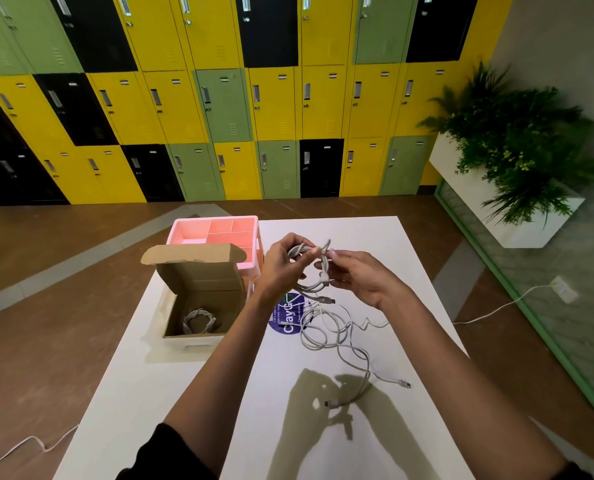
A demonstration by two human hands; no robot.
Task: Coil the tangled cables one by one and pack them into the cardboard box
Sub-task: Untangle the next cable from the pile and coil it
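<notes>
Above the white table (184,393) I hold a grey cable coil (311,284) between both hands. My left hand (281,263) grips the loops at their top. My right hand (357,277) pinches the cable's end near the top of the coil. Below the hands a tangle of grey-white cables (337,336) lies on the table, with plug ends trailing toward me. The open cardboard box (202,275) stands at the table's left, its lid flap raised, and one coiled cable (198,321) lies inside it.
A pink divided organiser tray (215,230) stands behind the box. A round blue sticker (286,318) is on the table under the tangle. Lockers line the far wall. A white planter (510,216) is at the right. Loose white cords cross the floor on both sides.
</notes>
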